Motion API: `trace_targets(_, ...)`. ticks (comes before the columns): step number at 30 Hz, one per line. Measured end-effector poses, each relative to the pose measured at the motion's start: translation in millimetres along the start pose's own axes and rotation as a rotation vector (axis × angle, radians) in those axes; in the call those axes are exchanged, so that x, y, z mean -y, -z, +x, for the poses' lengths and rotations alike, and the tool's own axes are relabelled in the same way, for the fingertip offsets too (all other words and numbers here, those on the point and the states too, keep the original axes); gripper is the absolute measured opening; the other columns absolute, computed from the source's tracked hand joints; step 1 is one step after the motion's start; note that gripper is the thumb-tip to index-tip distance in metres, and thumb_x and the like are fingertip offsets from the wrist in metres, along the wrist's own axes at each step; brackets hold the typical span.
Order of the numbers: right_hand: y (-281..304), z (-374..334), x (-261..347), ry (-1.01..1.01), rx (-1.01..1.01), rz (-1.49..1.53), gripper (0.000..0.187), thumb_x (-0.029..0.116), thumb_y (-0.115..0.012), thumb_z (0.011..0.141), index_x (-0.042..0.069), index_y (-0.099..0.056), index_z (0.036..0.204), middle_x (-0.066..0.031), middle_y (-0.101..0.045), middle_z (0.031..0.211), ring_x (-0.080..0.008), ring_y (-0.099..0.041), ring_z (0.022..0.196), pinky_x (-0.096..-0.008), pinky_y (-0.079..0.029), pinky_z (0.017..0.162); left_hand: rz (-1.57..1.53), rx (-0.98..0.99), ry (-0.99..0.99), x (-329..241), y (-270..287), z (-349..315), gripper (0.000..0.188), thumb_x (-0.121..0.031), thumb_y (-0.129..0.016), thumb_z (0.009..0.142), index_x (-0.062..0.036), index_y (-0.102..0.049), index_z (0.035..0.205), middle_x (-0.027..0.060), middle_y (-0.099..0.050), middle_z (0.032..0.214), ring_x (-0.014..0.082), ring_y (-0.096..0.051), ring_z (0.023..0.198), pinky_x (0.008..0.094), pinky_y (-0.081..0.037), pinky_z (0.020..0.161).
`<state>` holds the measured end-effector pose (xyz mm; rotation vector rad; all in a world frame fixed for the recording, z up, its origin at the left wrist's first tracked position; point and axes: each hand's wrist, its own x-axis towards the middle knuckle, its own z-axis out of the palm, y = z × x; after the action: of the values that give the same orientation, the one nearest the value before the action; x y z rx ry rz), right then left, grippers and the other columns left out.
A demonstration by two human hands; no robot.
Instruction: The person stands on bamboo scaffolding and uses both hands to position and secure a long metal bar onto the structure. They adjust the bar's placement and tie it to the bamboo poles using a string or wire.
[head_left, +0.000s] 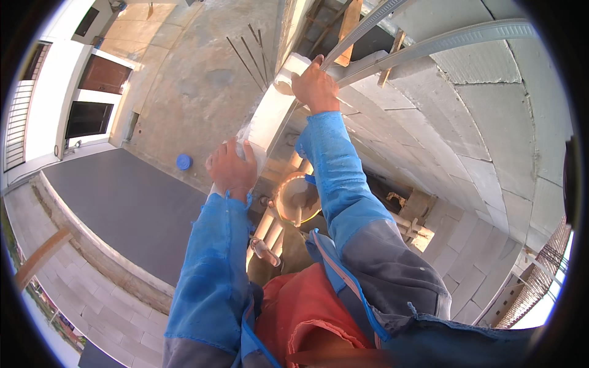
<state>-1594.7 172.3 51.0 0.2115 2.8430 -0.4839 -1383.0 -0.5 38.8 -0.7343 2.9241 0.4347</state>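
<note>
A long white building block [274, 111] runs away from me along the top of a wall. My left hand [233, 165] rests on its near end, the fingers spread and pressed flat against it. At the far end my right hand [316, 88] is closed over the block, its thumb on the side near a rounded notch. Under my forearms stands a round bucket [282, 205] with a yellow rim, a tool with a handle inside it. The underside of the block is hidden from me.
Two metal channels [442, 50] slant past my right hand. Wooden boards [350, 30] sit behind them. A block wall [454, 116] rises on the right. Thin rods [248, 58] stick up beyond the wall top. Far below lie a blue round container [184, 162] and a dark grey slab [123, 202].
</note>
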Motion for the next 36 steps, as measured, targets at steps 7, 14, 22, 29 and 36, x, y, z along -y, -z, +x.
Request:
trace_targets(7, -7, 9, -3, 0.051, -0.034, -0.07, 0.036, 0.027, -0.059, 0.103, 0.003, -0.06, 0.13, -0.0281, -0.078, 0.104, -0.0459, -0.076, 0.102, -0.053, -0.059, 0.09, 0.014, 0.033, -0.001, 0, 1, 3, 0.045, -0.047, -0.052, 0.106, -0.0178, -0.069, 0.134, 0.0092, -0.071, 0.126, 0.03, -0.065, 0.122, 0.0517, -0.037, 0.115)
trace_targets(14, -31, -39, -71, 0.063, -0.305, 0.845, 0.021, 0.022, -0.068, 0.105, 0.008, -0.058, 0.116, -0.0189, -0.078, 0.105, -0.0348, -0.077, 0.087, -0.0474, -0.06, 0.078, 0.002, -0.02, -0.012, 4, -5, 1, 0.043, -0.045, -0.055, 0.105, -0.0171, -0.07, 0.133, 0.009, -0.072, 0.123, 0.0303, -0.066, 0.121, 0.0532, -0.041, 0.111)
trace_targets(22, -59, 48, -86, -0.165, -0.114, 1.918, 0.011, 0.01, -0.068, 0.103, 0.014, -0.065, 0.113, -0.0048, -0.077, 0.121, -0.0152, -0.064, 0.1, -0.0416, -0.049, 0.092, -0.07, -0.017, -0.031, 5, -5, 3, 0.042, -0.045, -0.057, 0.103, -0.0168, -0.072, 0.13, 0.0098, -0.072, 0.123, 0.0316, -0.066, 0.12, 0.0513, -0.043, 0.109)
trace_targets(29, -44, 47, -82, -0.214, -0.014, 1.858, 0.02, 0.012, -0.068, 0.102, 0.014, -0.068, 0.122, 0.0002, -0.068, 0.11, -0.0167, -0.06, 0.1, -0.0446, -0.046, 0.1, 0.002, -0.051, -0.053, 8, -10, 1, 0.042, -0.045, -0.056, 0.103, -0.018, -0.072, 0.132, 0.0104, -0.073, 0.123, 0.0337, -0.068, 0.117, 0.0509, -0.047, 0.103)
trace_targets(36, -59, 10, -70, -0.378, -0.045, 1.92, 0.02, 0.016, -0.073, 0.101, 0.01, -0.066, 0.118, -0.0056, -0.067, 0.113, -0.0237, -0.063, 0.112, -0.0456, -0.051, 0.104, 0.003, -0.074, -0.066, 7, -12, 1, 0.042, -0.045, -0.056, 0.103, -0.0177, -0.071, 0.131, 0.0096, -0.072, 0.124, 0.0346, -0.068, 0.117, 0.0513, -0.047, 0.104)
